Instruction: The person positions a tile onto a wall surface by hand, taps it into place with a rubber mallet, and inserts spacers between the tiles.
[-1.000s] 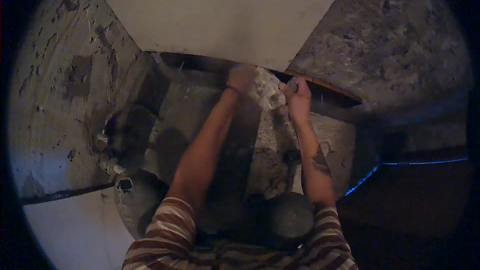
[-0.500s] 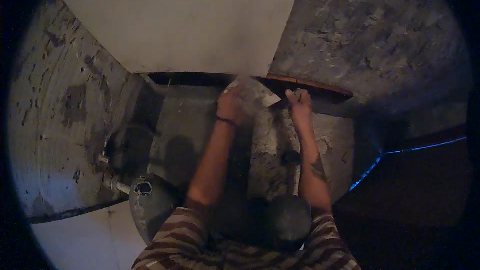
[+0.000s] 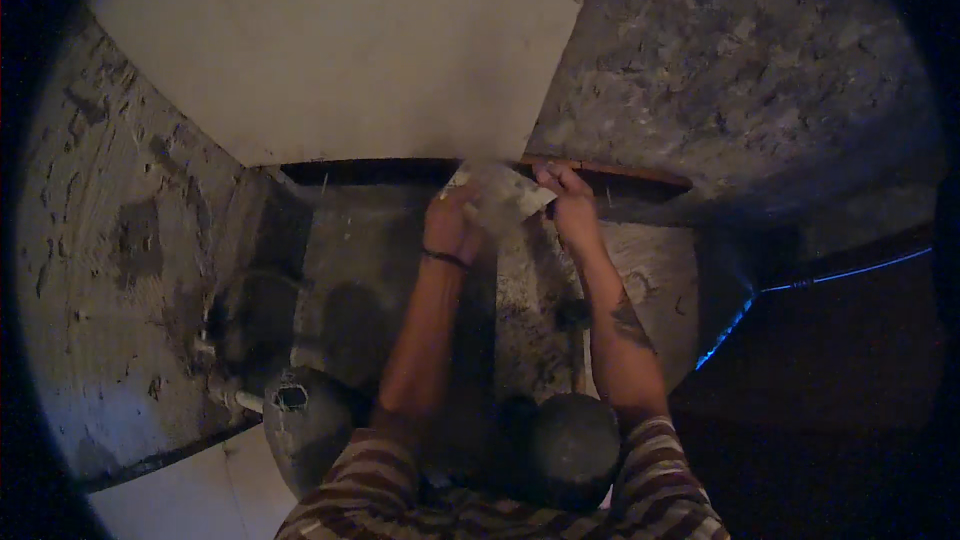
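A pale, flat, sharp-cornered piece (image 3: 515, 198) is held up between my two hands, just below the lower edge of a large pale panel. My left hand (image 3: 452, 225) has its fingers closed on the piece's left side; a dark band circles that wrist. At the opposite corner, my right hand (image 3: 566, 198) grips with thumb and bent fingers. A blurred smudge covers part of the piece, so its exact kind cannot be made out.
The smooth pale panel (image 3: 350, 50) meets a rough plastered wall (image 3: 750, 70). Below runs a dark recess with a reddish-brown edge (image 3: 640, 174). At the left are a rough wall (image 3: 120, 240) and a pipe stub (image 3: 248, 401). A blue-lit cord (image 3: 850, 276) crosses the dark right side.
My right hand has moved left and taken hold of the piece's right corner; before, it was apart from it. The view has shifted slightly.
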Motion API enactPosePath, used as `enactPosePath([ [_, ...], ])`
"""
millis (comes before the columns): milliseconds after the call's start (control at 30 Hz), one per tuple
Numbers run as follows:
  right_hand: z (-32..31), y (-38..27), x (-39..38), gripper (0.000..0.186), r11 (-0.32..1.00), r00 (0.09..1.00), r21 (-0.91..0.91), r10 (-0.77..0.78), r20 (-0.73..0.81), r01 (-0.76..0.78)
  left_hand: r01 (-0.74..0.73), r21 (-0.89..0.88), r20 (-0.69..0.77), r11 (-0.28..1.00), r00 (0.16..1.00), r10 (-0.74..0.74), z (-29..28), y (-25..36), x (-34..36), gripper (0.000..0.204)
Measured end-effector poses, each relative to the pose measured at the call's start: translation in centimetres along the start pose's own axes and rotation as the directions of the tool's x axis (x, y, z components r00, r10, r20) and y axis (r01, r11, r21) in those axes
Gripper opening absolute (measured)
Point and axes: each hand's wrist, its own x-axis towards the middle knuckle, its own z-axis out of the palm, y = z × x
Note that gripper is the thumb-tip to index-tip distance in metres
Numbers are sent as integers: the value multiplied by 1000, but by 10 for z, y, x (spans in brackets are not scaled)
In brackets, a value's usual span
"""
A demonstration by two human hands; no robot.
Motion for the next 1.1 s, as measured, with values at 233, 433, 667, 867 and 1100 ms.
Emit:
enactPosePath([
  [233, -8, 17, 13, 19, 999, 998, 10, -50, -49, 51, -292, 632, 270, 718, 951, 150, 44, 25, -20, 26],
  [433, -29, -42, 3, 23, 974, 950, 79, 186, 249, -212, -242, 342, 150, 908, 968, 202, -6, -20, -18, 30],
  [667, -61, -51, 1, 23, 754, 852, 409, 395, 343, -514, -229, 436, 263, 871, 957, 120, -7, -16, -14, 29],
  [867, -26, -54, 15, 19, 948, 879, -117, 317, 355, -295, -209, 967, 233, -144, 956, 175, -89, -15, 31, 28],
  [1100, -21, -32, 15, 12, 610, 851, 623, 489, 191, -490, -439, 660, 464, 610, 876, 130, -11, 6, 26, 33],
])
